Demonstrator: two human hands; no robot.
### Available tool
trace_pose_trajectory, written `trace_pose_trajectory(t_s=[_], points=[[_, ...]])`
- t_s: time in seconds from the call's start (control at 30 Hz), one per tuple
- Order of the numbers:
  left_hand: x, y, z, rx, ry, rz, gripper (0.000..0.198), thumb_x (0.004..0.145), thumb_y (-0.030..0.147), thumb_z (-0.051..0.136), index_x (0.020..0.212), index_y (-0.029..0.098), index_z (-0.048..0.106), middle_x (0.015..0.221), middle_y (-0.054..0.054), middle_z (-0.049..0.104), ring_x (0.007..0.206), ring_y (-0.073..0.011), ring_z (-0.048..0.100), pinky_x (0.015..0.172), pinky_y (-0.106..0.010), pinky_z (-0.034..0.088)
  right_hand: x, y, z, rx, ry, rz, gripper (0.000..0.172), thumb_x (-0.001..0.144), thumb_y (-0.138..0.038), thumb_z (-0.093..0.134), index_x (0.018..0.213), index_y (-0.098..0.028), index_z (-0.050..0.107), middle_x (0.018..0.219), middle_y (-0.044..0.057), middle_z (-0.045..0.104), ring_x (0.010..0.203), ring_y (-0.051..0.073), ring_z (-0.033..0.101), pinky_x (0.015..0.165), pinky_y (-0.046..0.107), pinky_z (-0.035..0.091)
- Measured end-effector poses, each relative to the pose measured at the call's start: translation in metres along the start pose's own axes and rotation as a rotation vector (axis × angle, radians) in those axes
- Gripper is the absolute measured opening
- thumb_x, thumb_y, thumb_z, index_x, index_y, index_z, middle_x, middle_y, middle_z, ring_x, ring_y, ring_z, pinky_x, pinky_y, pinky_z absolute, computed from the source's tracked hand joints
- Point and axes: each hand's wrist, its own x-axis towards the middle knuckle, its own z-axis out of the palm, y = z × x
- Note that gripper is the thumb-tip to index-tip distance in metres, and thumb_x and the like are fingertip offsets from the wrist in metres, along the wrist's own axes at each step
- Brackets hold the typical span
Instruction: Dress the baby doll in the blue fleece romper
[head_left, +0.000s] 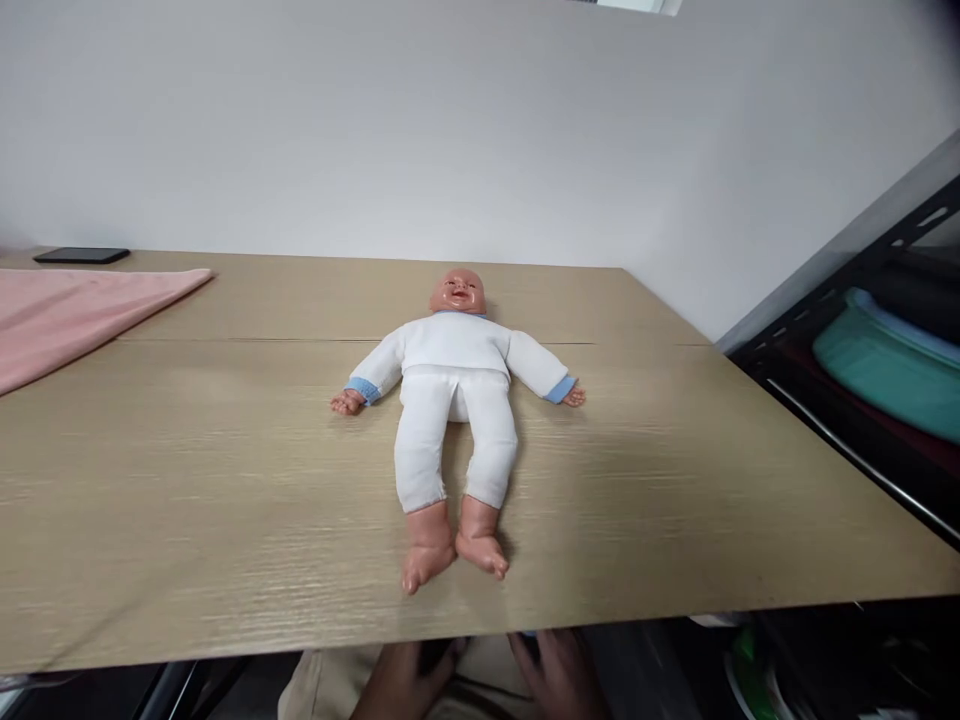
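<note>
Left hand and right hand sit close together at the bottom of the view, below the front edge of the bench and over the person's lap, where a patch of khaki trousers shows. Both hands are blurred and partly cut off by the frame. Something dark lies between them, but I cannot tell whether either hand is clenched on it or relaxed. Neither hand touches the bench top.

Just above the hands, on the bench, lies a baby doll. It is flat on its back, with its bare feet pointing toward the front edge and stopping short of it, and its head toward the wall. The doll wears a white top with blue cuffs and white trousers. Its arms are spread to either side and its legs are slightly parted.

Well apart from the doll, a pink cloth is spread flat at the far left of the bench. A dark phone lies behind it, next to the wall.

Beyond the right end of the bench stands a dark metal shelf rack holding a teal tub.
</note>
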Motion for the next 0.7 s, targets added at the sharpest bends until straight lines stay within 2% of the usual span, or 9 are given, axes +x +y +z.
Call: trace_pose_trajectory(t_s=[0.07,0.17,0.3,0.4,0.5,0.57,0.6,0.67,0.7], points=[[0.008,-0.002,0.004,-0.012,-0.057,0.0,0.068,0.086,0.066,0.076,0.145,0.031,0.076,0.164,-0.009,0.066,0.164,-0.0452,0.046,0.142,-0.059,0.029,-0.006,-0.002,-0.003,-0.052,-0.067,-0.06,0.033,0.094,-0.022,0.063,0.112,-0.03,0.089,0.103,0.009,0.089,0.089,0.036,0.086,0.072,0.047,0.074],[0.01,0.004,0.003,-0.111,-0.137,0.009,0.073,0.09,0.068,0.071,0.153,0.03,0.071,0.169,-0.007,0.061,0.166,-0.0404,0.045,0.142,-0.053,0.03,-0.006,-0.017,-0.016,-0.03,-0.271,-0.134,0.043,0.091,-0.015,0.063,0.124,-0.032,0.085,0.119,0.007,0.087,0.105,0.032,0.085,0.09,0.042,0.073],[0.008,0.001,0.001,-0.169,-0.066,-0.01,0.087,0.083,0.079,0.074,0.149,0.022,0.074,0.16,-0.017,0.069,0.167,-0.0451,0.041,0.142,-0.055,0.026,-0.006,-0.036,-0.038,0.113,-0.484,-0.281,0.042,0.087,-0.025,0.08,0.127,-0.038,0.081,0.109,0.0,0.086,0.106,0.03,0.083,0.105,0.042,0.068],[0.008,-0.01,-0.002,-0.154,0.037,-0.058,0.081,0.082,0.086,0.067,0.132,0.023,0.081,0.139,-0.017,0.081,0.161,-0.0462,0.05,0.14,-0.054,0.029,-0.019,-0.033,-0.046,0.156,-0.481,-0.265,0.047,0.091,-0.033,0.083,0.136,-0.04,0.077,0.117,0.0,0.086,0.107,0.029,0.083,0.1,0.04,0.07],[0.007,-0.017,-0.009,-0.078,0.141,-0.057,0.079,0.083,0.086,0.064,0.13,0.024,0.08,0.143,-0.016,0.079,0.16,-0.0454,0.051,0.14,-0.055,0.029,-0.037,-0.011,-0.043,0.151,-0.252,0.007,0.036,0.1,-0.031,0.071,0.135,-0.037,0.077,0.125,0.007,0.083,0.114,0.031,0.081,0.101,0.044,0.069],[0.007,-0.018,-0.013,-0.021,0.191,-0.026,0.075,0.088,0.079,0.063,0.137,0.024,0.077,0.154,-0.016,0.073,0.163,-0.0435,0.048,0.14,-0.054,0.028,-0.042,0.012,-0.035,0.161,-0.066,0.315,0.033,0.101,-0.041,0.068,0.131,-0.031,0.077,0.13,0.013,0.08,0.124,0.036,0.078,0.11,0.054,0.065],[0.007,-0.017,-0.015,0.008,0.212,-0.012,0.073,0.09,0.075,0.063,0.14,0.024,0.075,0.159,-0.015,0.07,0.164,-0.0427,0.046,0.141,-0.054,0.027,-0.041,0.025,-0.031,0.186,-0.013,0.48,0.04,0.099,-0.051,0.068,0.13,-0.027,0.076,0.133,0.016,0.079,0.129,0.039,0.075,0.115,0.06,0.061],[0.009,-0.015,-0.015,0.066,0.238,0.006,0.073,0.093,0.07,0.06,0.143,0.021,0.074,0.162,-0.016,0.067,0.165,-0.0434,0.045,0.141,-0.057,0.026,-0.034,0.049,-0.023,0.274,-0.053,0.787,0.059,0.087,-0.07,0.069,0.123,-0.024,0.078,0.137,0.018,0.077,0.137,0.044,0.07,0.121,0.062,0.055],[0.01,-0.013,-0.014,0.092,0.236,0.018,0.073,0.094,0.069,0.057,0.143,0.018,0.074,0.161,-0.018,0.067,0.164,-0.0444,0.046,0.141,-0.06,0.025,-0.03,0.059,-0.021,0.304,-0.101,0.856,0.064,0.082,-0.075,0.067,0.115,-0.022,0.08,0.134,0.02,0.079,0.136,0.046,0.07,0.119,0.062,0.056]])
